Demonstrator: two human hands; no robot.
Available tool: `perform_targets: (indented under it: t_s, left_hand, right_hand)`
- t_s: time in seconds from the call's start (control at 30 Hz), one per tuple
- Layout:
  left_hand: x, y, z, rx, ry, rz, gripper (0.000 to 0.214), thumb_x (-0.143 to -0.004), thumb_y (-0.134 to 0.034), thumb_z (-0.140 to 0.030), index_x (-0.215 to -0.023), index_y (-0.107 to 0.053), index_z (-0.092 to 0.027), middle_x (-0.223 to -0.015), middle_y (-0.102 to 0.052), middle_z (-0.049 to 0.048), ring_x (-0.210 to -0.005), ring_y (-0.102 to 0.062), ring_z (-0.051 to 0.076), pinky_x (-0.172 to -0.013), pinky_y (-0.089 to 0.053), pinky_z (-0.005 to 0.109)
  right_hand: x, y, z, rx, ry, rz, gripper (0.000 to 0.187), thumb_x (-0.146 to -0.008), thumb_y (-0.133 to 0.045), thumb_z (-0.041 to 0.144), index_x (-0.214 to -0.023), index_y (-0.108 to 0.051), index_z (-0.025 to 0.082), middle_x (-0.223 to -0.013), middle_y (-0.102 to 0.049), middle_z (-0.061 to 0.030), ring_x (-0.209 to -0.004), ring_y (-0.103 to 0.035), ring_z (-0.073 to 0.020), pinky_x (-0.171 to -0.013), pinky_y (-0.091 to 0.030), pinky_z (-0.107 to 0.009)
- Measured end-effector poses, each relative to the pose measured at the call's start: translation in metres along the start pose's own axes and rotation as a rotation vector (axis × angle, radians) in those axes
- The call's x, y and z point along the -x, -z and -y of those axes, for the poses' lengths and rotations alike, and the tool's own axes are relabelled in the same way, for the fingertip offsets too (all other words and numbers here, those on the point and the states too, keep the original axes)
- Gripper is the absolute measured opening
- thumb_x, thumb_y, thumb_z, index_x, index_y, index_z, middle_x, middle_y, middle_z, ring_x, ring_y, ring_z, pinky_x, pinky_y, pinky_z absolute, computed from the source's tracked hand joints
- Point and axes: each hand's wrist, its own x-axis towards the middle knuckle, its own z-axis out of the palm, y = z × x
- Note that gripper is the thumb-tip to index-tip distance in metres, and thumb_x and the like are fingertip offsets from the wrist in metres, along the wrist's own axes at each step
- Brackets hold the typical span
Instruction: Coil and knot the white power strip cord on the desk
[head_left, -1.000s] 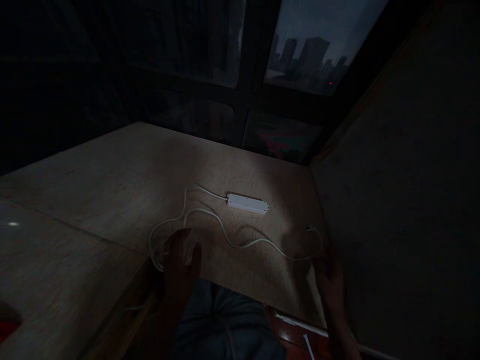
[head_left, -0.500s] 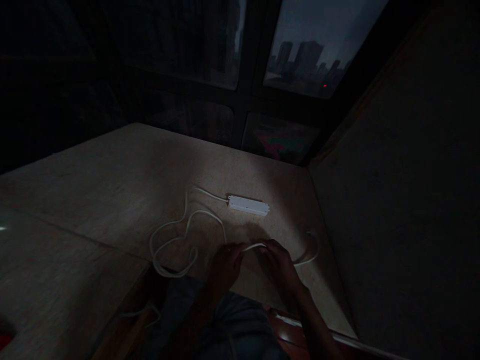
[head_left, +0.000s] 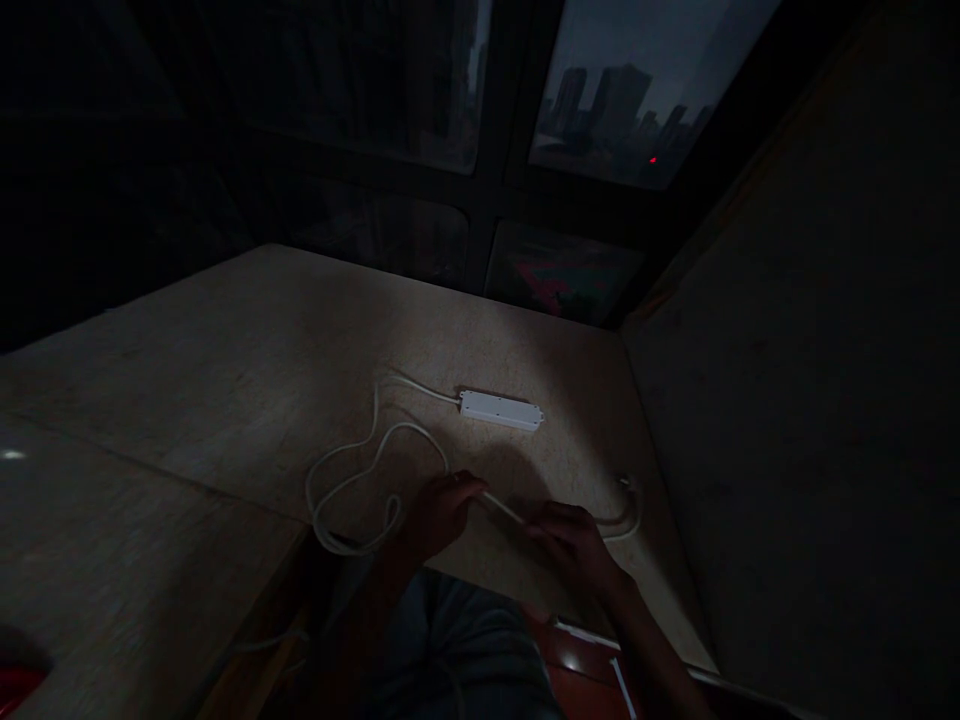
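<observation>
A white power strip (head_left: 500, 409) lies on a pale wooden board (head_left: 247, 340) in a dim room. Its white cable (head_left: 352, 480) snakes left into a loop and then right toward the board's near edge. My left hand (head_left: 437, 512) pinches the cable near its middle. My right hand (head_left: 571, 540) is closed on the same cable a short way to the right. The stretch of cable between the two hands runs straight. The cable's far end (head_left: 626, 500) curls beside the right wall.
A dark window (head_left: 615, 100) with a skyline stands behind the board. A dark wall panel (head_left: 795, 420) closes the right side. My legs (head_left: 457, 650) show below the board's near edge. A red thing (head_left: 19, 680) sits at the lower left.
Both hands came in from the sides to the middle of the cable and took hold of it. Since half a second ago they have drawn slightly apart, pulling the stretch between them straight.
</observation>
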Motion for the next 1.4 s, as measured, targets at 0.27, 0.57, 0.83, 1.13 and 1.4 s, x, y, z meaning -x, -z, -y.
perform_targets:
  t_s: [0.27,0.57,0.83,1.13,1.4]
  left_hand:
    - [0.014,0.024,-0.006,-0.180,-0.031,0.370,0.024,-0.085,-0.045,-0.008,-0.092,-0.065,-0.019,-0.088,-0.071,0.0030,-0.081,-0.067,0.017,-0.069,-0.042,0.025]
    - [0.047,-0.004,-0.016,-0.016,0.004,0.092,0.052,-0.087,-0.057,-0.047,-0.049,-0.045,-0.014,-0.045,-0.038,-0.0015,-0.047,-0.042,0.009,-0.054,-0.023,0.025]
    - [0.043,-0.021,-0.025,0.525,0.250,-0.134,0.050,-0.079,-0.052,-0.042,-0.048,-0.023,-0.017,-0.051,-0.017,-0.0026,-0.049,-0.022,0.007,-0.049,-0.018,0.023]
    - [0.023,-0.043,-0.008,0.698,0.401,-0.294,0.051,-0.081,-0.057,-0.056,-0.058,-0.033,-0.017,-0.058,-0.026,-0.0030,-0.056,-0.029,0.008,-0.052,-0.026,0.021]
    - [0.017,-0.048,0.014,0.905,0.498,-0.417,0.052,-0.075,-0.060,-0.067,-0.082,-0.053,-0.016,-0.058,-0.037,-0.0049,-0.050,-0.031,0.008,-0.047,-0.028,0.020]
  right_hand:
    - [0.004,-0.016,-0.005,0.019,0.102,0.065,0.044,-0.097,-0.052,0.036,-0.060,-0.067,0.018,-0.049,-0.055,-0.0005,-0.047,-0.050,-0.0103,-0.054,-0.033,-0.023]
    - [0.027,-0.057,-0.016,0.162,-0.012,-0.006,0.063,-0.100,-0.032,0.056,-0.065,-0.065,0.016,-0.057,-0.060,-0.0051,-0.055,-0.055,-0.0134,-0.057,-0.035,-0.025]
    - [0.025,-0.060,-0.016,0.204,-0.121,-0.063,0.050,-0.100,-0.036,0.052,-0.085,-0.069,0.017,-0.080,-0.070,-0.0069,-0.073,-0.065,-0.0166,-0.067,-0.043,-0.026]
    - [0.027,-0.067,-0.024,0.249,-0.264,-0.257,0.039,-0.101,-0.040,0.040,-0.084,-0.066,0.017,-0.077,-0.066,-0.0061,-0.072,-0.062,-0.0167,-0.066,-0.045,-0.028]
    - [0.025,-0.066,-0.027,0.234,-0.072,-0.323,0.027,-0.098,-0.045,0.023,-0.116,-0.064,0.019,-0.093,-0.063,-0.0087,-0.086,-0.061,-0.0178,-0.075,-0.050,-0.030]
